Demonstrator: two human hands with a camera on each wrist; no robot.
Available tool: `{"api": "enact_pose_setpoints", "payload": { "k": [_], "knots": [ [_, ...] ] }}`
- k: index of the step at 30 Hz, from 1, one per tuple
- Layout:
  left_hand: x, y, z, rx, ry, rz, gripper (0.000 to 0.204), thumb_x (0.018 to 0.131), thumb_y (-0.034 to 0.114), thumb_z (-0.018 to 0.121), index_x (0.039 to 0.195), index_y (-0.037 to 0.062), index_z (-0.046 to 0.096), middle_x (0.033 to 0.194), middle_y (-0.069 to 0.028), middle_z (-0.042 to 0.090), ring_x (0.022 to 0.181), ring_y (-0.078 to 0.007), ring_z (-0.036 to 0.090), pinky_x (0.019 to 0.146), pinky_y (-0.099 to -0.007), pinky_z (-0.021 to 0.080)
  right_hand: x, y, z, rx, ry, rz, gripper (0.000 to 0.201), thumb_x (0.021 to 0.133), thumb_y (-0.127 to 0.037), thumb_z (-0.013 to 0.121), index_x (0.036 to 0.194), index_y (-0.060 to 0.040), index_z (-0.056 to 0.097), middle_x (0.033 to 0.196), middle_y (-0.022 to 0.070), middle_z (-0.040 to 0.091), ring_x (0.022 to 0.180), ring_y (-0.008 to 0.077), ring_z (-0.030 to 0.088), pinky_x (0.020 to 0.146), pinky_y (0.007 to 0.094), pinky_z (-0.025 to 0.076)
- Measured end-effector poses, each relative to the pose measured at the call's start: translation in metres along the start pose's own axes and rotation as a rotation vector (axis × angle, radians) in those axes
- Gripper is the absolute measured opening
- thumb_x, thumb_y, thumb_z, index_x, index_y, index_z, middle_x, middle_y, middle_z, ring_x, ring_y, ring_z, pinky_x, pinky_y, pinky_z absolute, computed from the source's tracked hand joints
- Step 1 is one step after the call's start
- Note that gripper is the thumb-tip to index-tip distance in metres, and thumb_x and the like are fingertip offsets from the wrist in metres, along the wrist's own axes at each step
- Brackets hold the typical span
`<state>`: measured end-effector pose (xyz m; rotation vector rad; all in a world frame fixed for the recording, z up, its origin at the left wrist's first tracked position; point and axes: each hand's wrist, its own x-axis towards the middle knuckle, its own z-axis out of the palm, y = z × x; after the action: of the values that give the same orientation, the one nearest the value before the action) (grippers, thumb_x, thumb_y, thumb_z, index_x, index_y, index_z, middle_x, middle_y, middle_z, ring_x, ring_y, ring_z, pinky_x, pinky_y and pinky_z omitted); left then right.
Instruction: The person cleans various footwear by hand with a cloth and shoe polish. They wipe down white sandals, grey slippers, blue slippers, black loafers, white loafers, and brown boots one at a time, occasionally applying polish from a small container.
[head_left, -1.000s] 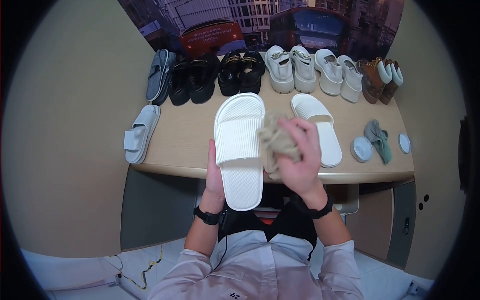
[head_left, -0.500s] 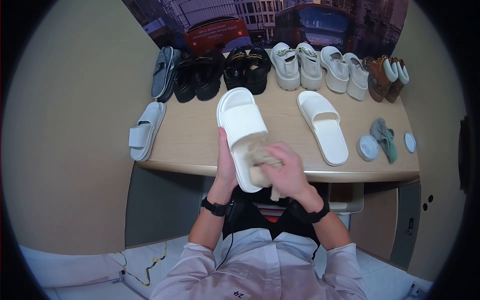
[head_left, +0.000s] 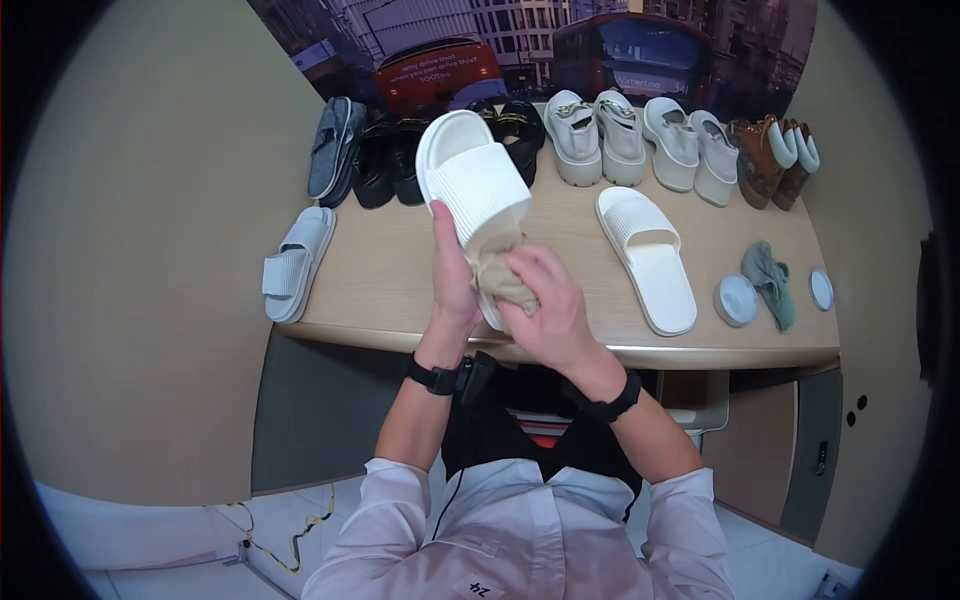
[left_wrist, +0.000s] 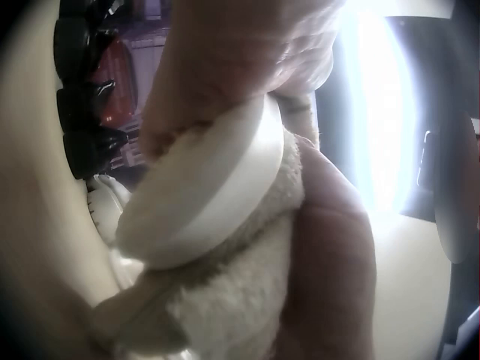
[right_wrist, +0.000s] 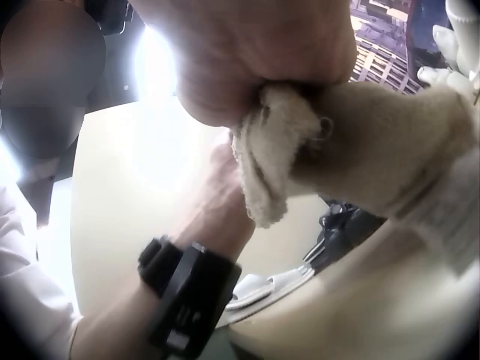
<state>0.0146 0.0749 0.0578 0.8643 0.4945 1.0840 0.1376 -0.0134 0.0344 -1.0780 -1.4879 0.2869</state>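
Observation:
Held up over the table's front is a white ribbed slide sandal [head_left: 478, 190], its toe tilted away and to the left. My left hand [head_left: 455, 275] grips it along its left side, thumb showing beside the strap. A crumpled beige cloth [head_left: 505, 283] is bunched in my right hand [head_left: 555, 310] and presses on the footbed below the strap, hiding much of the heel. From the left wrist view, the fluffy cloth [left_wrist: 247, 277] lies against the sandal's thick pale edge [left_wrist: 217, 187]. In the right wrist view, folds of cloth [right_wrist: 274, 157] hang below my curled fingers.
A matching white slide [head_left: 655, 265] lies on the table [head_left: 570, 270] to the right. Beyond it are a small white bowl [head_left: 736, 300], a grey-green cloth [head_left: 770, 285] and a round lid [head_left: 821, 290]. Another slide [head_left: 300, 265] sits far left. Several shoes [head_left: 620, 140] line the back.
The slide has moved away from the body and tilted its toe leftward. My right hand has brought the cloth from beside the strap onto the footbed and farther left.

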Motion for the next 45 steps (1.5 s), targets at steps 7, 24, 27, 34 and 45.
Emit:
{"api": "enact_pose_setpoints", "payload": {
  "k": [7, 24, 27, 34, 45],
  "knots": [
    [0.028, 0.001, -0.019, 0.027, 0.027, 0.066, 0.096, 0.109, 0.083, 0.021, 0.147, 0.0032, 0.057, 0.113, -0.0153, 0.074, 0.096, -0.0244, 0.077, 0.082, -0.0391, 0.066, -0.030, 0.033, -0.039, -0.189, -0.085, -0.018, 0.043, 0.082, -0.002, 0.079, 0.125, -0.0004, 0.071, 0.119, 0.0197, 0.068, 0.109, 0.0404, 0.071, 0.094, 0.0454, 0.059],
    [-0.001, -0.017, -0.060, -0.123, -0.225, -0.110, 0.069, 0.109, 0.035, 0.057, 0.166, 0.0020, 0.039, 0.156, -0.0197, 0.058, 0.143, -0.0341, 0.060, 0.121, -0.0498, 0.049, 0.034, 0.015, -0.073, 0.117, 0.184, 0.351, 0.039, 0.097, -0.014, 0.081, 0.130, 0.0027, 0.071, 0.118, 0.0128, 0.073, 0.111, 0.0234, 0.073, 0.097, 0.0340, 0.056],
    [-0.001, -0.020, -0.052, -0.142, -0.252, -0.151, 0.067, 0.111, 0.037, 0.055, 0.166, 0.0020, 0.040, 0.156, -0.0190, 0.058, 0.142, -0.0328, 0.060, 0.120, -0.0506, 0.051, 0.070, 0.013, -0.083, 0.015, 0.206, 0.100, 0.042, 0.094, -0.013, 0.080, 0.132, 0.0015, 0.071, 0.121, 0.0160, 0.071, 0.112, 0.0302, 0.072, 0.098, 0.0367, 0.057],
    [0.006, -0.023, -0.022, -0.164, -0.060, -0.162, 0.063, 0.114, 0.044, 0.053, 0.162, 0.0034, 0.045, 0.151, -0.0177, 0.063, 0.136, -0.0309, 0.065, 0.117, -0.0488, 0.054, 0.047, 0.034, -0.043, -0.088, 0.118, -0.047, 0.046, 0.090, -0.009, 0.078, 0.134, -0.0006, 0.072, 0.130, 0.0208, 0.066, 0.115, 0.0414, 0.070, 0.098, 0.0443, 0.058],
    [0.011, -0.024, -0.029, -0.178, 0.289, 0.055, 0.058, 0.116, 0.038, 0.054, 0.160, 0.0014, 0.046, 0.149, -0.0197, 0.062, 0.132, -0.0313, 0.066, 0.112, -0.0487, 0.055, -0.060, 0.012, -0.025, -0.106, 0.149, 0.201, 0.051, 0.089, -0.005, 0.082, 0.138, -0.0015, 0.069, 0.130, 0.0198, 0.063, 0.116, 0.0393, 0.068, 0.099, 0.0431, 0.058]
  ]
}}
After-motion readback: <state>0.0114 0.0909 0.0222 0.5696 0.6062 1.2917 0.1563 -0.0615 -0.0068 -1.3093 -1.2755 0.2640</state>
